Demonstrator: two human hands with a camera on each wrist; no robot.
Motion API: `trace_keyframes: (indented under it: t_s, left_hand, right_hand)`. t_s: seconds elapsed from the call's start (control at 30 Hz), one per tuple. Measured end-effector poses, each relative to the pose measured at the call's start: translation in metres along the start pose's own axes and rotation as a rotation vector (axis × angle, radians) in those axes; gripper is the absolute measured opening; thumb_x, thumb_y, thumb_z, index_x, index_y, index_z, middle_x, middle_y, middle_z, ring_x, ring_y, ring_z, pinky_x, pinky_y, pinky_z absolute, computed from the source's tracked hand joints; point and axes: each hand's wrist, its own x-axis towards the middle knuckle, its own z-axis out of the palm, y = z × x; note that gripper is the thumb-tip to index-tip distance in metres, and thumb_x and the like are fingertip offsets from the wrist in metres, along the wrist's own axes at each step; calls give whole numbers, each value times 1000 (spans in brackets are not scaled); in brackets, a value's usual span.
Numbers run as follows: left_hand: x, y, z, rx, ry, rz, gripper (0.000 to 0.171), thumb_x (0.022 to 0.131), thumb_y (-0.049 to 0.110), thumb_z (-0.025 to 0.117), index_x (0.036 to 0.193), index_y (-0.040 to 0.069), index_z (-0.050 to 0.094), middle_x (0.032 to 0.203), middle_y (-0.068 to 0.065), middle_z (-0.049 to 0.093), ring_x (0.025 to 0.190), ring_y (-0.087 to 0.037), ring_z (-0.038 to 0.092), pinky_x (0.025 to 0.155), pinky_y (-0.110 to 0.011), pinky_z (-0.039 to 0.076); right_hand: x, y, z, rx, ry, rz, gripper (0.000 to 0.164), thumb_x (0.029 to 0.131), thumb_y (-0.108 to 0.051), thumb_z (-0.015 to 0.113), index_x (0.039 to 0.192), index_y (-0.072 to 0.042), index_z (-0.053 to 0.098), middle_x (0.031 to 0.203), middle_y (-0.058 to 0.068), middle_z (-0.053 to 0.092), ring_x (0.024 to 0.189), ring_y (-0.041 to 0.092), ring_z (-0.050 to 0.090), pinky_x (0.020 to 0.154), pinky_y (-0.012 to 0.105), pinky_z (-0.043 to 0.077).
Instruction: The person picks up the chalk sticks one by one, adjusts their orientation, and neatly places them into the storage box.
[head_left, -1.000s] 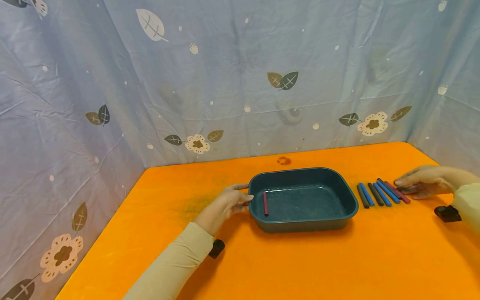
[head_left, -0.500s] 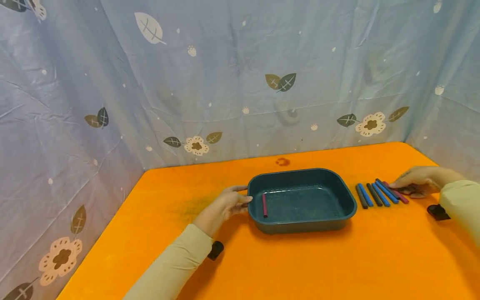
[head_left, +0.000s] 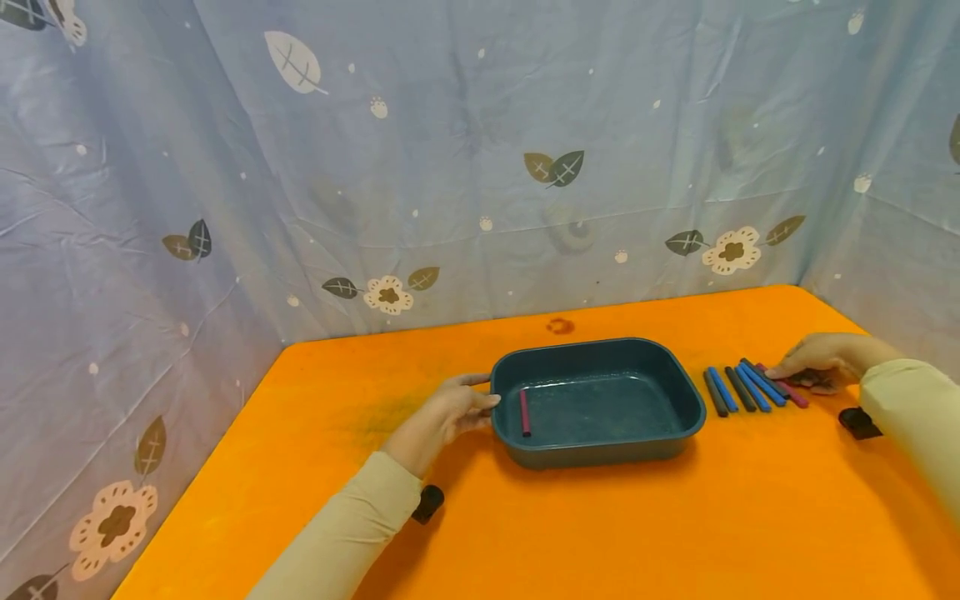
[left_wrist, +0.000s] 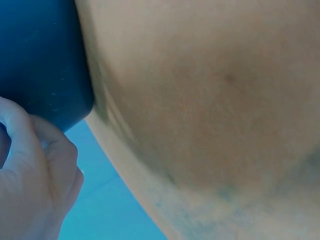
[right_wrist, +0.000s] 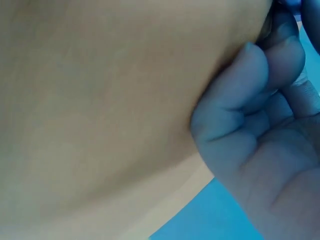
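My left hand (head_left: 453, 410) grips the left end of a dark teal dish (head_left: 600, 452), its thumb over the rim and the other fingers along the outer wall. In the left wrist view, the curled fingers are beside the dish's wall (left_wrist: 45, 65). A short maroon stick (head_left: 524, 413) lies inside at the left. To the right of the dish, my right hand (head_left: 821, 362) has thumb and fingers pinched at another maroon stick (head_left: 797, 397), partly covering it. The right wrist view shows those fingers curled, fingertips cut off at the top right.
Beside the right hand lie several slim crayon-like sticks, among them a blue stick (head_left: 723, 389) and a dark grey stick (head_left: 716, 393), some overlapping. An orange cloth (head_left: 600, 533) covers the table. A patterned curtain (head_left: 450, 167) stands along the back and both sides.
My right hand has moved left onto the maroon stick at the right of the row, its fingers closing. The left hand stays at the dish. The head view has shifted slightly.
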Motion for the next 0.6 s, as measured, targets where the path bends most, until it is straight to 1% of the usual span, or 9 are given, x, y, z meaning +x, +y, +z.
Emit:
trace_keyframes:
  t_s: [0.07, 0.13, 0.27, 0.33, 0.4, 0.47, 0.6]
  left_hand:
    - [0, 0, 0, 4, 1, -4, 54, 93, -5, 61, 144, 3, 45, 97, -15, 59, 65, -18, 55, 55, -20, 52]
    - [0, 1, 0, 5, -2, -2, 54, 93, -5, 61, 144, 3, 45, 97, -14, 59, 66, -18, 55, 57, -21, 53]
    - [0, 0, -1, 3, -11, 5, 54, 92, -6, 61, 143, 2, 45, 98, -14, 59, 69, -19, 58, 61, -23, 55]
    - [0, 0, -2, 2, -13, 9, 54, 92, -6, 61, 143, 1, 45, 99, -15, 59, 70, -19, 59, 63, -24, 55]
    - [1, -1, -2, -3, -12, 11, 54, 92, -7, 61, 143, 1, 46, 99, -15, 59, 71, -20, 59, 64, -25, 55]
    - [0, -1, -1, -5, -10, 13, 53, 91, -7, 61, 142, 1, 46, 100, -15, 59, 72, -20, 59, 64, -26, 55]
    - [-1, -2, 0, -12, -2, 15, 53, 91, -8, 61, 142, 0, 47, 98, -14, 59, 73, -20, 59, 61, -24, 54]
  right_hand:
    - [1, 2, -2, 35, -16, 10, 28, 95, -21, 63, 67, -20, 61, 64, -6, 53, 60, 6, 52, 62, 18, 48]
    - [1, 5, -4, 84, -48, 6, 24, 96, -23, 61, 72, -20, 66, 69, -6, 58, 65, 7, 55, 67, 19, 49]
    - [-3, 13, -11, 232, -149, -19, 25, 100, -27, 55, 82, -23, 71, 81, -7, 65, 78, 8, 62, 77, 23, 51]
    - [-6, 15, -12, 304, -212, -31, 27, 102, -28, 52, 87, -22, 73, 86, -5, 69, 82, 9, 65, 81, 24, 53]
    - [-9, 17, -11, 363, -252, -37, 27, 102, -28, 53, 89, -19, 75, 88, -2, 71, 84, 12, 67, 82, 26, 54]
    - [-12, 16, -9, 395, -289, -51, 28, 102, -27, 52, 90, -17, 76, 89, 0, 72, 84, 13, 68, 83, 27, 54]
    - [-15, 11, -4, 422, -331, -100, 30, 105, -23, 47, 94, -16, 75, 92, -1, 71, 85, 11, 67, 86, 29, 54]
